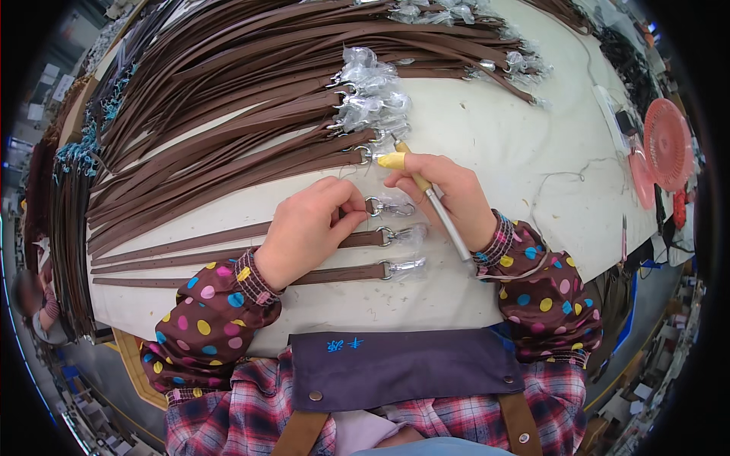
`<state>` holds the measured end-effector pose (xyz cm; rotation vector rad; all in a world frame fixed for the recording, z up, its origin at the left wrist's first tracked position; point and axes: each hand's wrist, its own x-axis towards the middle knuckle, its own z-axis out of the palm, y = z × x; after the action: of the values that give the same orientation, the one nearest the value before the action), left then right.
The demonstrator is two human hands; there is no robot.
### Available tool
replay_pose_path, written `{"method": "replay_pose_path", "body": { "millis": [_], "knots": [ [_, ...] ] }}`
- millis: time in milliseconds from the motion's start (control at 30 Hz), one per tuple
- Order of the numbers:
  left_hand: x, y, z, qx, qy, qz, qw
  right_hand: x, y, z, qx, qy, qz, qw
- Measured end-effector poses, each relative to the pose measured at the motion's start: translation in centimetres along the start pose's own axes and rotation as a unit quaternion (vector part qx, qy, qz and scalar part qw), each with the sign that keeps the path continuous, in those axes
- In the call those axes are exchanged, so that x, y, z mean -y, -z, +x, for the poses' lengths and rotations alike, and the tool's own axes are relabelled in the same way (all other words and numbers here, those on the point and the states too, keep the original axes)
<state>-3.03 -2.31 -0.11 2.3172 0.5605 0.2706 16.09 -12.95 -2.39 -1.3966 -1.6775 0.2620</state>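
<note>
Brown strap (205, 240) lies on pale table (487, 121), between bundle (251, 129) and two loose straps (361, 239). I see left hand (308, 228) pinching it near clasp (391, 208); right hand (449, 194) grips pen-like tool (445, 220). I judge this strap mid-work; whether others are finished, cannot tell.

A round pink fan (669, 144) stands right on the pale surface (471, 114); just beside it, a white power strip (608, 114); nearer, a thin cable (566, 174); beyond the left edge, a person (50, 305).
</note>
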Motion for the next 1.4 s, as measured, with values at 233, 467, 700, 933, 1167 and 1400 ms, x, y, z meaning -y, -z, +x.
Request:
{"method": "replay_pose_path", "body": {
  "millis": [233,467,700,933,1167,1400],
  "knots": [
    [1.3,0.6,0.1,0.014,0.116,-0.172,0.978,1.4,-0.9,0.0,0.006,-0.1,0.193,0.976],
    [1.6,0.4,0.0,0.015,0.118,-0.245,0.962,1.3,-2.1,-0.4,0.001,-0.186,0.208,0.96],
    [1.7,0.4,0.0,0.012,0.103,-0.231,0.967,1.2,-2.4,-0.6,0.01,-0.191,0.192,0.963],
    [1.7,0.4,0.1,0.012,0.1,-0.228,0.968,1.1,-2.4,-0.5,0.013,-0.181,0.172,0.968],
    [1.7,0.4,0.1,0.013,0.1,-0.225,0.969,1.3,-2.4,-0.4,0.015,-0.186,0.172,0.967],
    [1.7,0.4,0.1,0.016,0.102,-0.224,0.969,1.3,-2.4,-0.5,0.019,-0.19,0.171,0.967]
  ]
}}
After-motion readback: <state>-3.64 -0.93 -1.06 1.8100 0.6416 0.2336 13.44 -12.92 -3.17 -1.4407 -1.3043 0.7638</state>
